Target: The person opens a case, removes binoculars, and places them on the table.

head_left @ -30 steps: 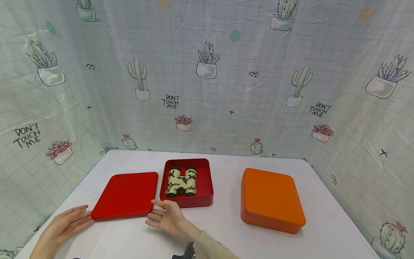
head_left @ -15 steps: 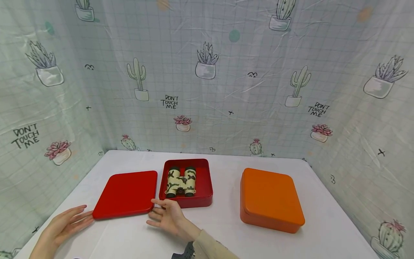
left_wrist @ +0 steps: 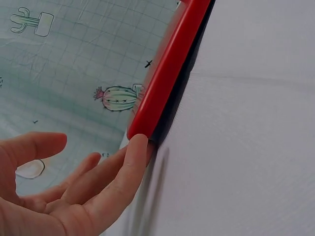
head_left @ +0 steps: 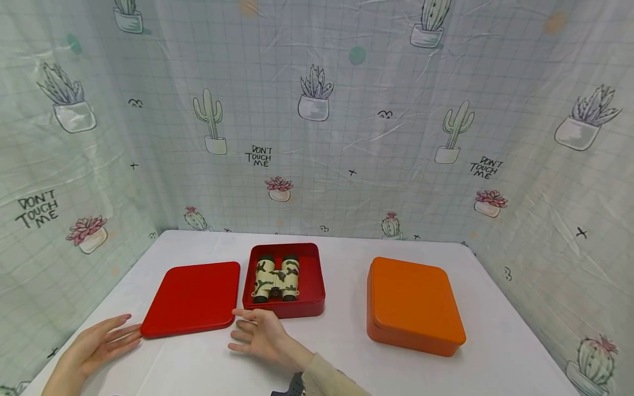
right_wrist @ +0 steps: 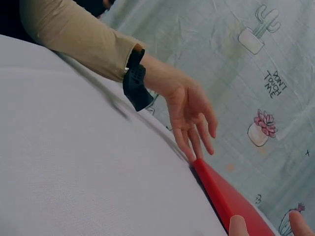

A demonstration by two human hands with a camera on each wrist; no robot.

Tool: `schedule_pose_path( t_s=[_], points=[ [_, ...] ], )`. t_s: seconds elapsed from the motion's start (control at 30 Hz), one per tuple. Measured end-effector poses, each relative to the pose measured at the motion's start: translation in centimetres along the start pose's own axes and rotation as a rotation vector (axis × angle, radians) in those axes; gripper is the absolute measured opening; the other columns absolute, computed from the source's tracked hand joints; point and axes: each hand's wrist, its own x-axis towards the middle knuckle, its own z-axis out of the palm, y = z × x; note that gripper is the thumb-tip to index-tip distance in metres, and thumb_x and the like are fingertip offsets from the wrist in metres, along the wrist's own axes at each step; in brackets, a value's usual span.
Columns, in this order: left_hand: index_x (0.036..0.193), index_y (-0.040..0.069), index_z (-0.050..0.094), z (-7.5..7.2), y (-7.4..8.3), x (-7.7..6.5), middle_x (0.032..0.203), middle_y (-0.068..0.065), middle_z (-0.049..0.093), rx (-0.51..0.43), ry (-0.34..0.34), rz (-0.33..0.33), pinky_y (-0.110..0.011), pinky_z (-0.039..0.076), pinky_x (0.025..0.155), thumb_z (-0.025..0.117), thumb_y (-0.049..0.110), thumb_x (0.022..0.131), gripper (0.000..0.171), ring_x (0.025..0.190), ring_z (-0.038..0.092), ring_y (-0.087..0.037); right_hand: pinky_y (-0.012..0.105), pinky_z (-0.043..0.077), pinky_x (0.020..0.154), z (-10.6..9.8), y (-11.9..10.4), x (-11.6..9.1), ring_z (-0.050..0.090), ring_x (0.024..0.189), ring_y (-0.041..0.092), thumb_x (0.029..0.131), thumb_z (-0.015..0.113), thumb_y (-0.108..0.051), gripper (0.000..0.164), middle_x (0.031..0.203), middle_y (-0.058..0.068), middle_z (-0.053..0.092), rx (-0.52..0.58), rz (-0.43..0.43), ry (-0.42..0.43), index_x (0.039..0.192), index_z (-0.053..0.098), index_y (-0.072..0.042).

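Note:
A flat red lid point(head_left: 194, 300) lies on the left of the white table. My left hand point(head_left: 101, 345) touches its near left corner with loosely extended fingertips; the left wrist view shows one finger point(left_wrist: 135, 162) against that corner. Beside the near right corner is my right hand point(head_left: 267, 336), fingers spread and slightly bent, nothing gripped. Whether its index fingertip touches the lid I cannot tell. Just right of the lid stands an uncovered red box point(head_left: 317, 286), holding camouflage-patterned binoculars point(head_left: 277, 278) on its left side.
An orange box point(head_left: 416, 302) with its lid on stands on the right of the white table point(head_left: 342, 357). Behind and at both sides hangs a cactus-printed cloth point(head_left: 356, 137).
My right hand has drawn slightly to the right, away from the lid's near corner. The left hand stays at the left corner. The red box, binoculars and orange box look unmoved.

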Motion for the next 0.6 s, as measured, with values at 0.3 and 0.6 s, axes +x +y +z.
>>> schedule_pose_path(
  t_s=[0.3,0.6],
  points=[
    [0.084,0.018,0.057,-0.1,0.1,0.1,0.088,-0.004,0.064,0.041,-0.012,-0.008,-0.047,0.045,0.089,0.048,0.033,0.091,0.019,0.085,0.065,-0.024,0.055,0.025,0.105,-0.3,-0.6,-1.6,0.013,0.13,0.051,0.084,0.041,-0.021,0.056,0.145,0.031,0.004,-0.034,0.043,-0.033,0.137,0.032,-0.004],
    [0.102,0.014,0.052,0.1,0.3,0.0,0.086,-0.001,0.064,0.059,0.021,-0.016,-0.048,0.045,0.09,0.046,0.035,0.091,0.024,0.084,0.065,-0.023,0.052,0.024,0.107,-0.4,-1.9,-3.3,0.018,0.131,0.047,0.085,0.039,-0.021,0.056,0.147,0.025,0.009,-0.064,0.039,-0.073,0.137,0.03,-0.002]
  ],
)
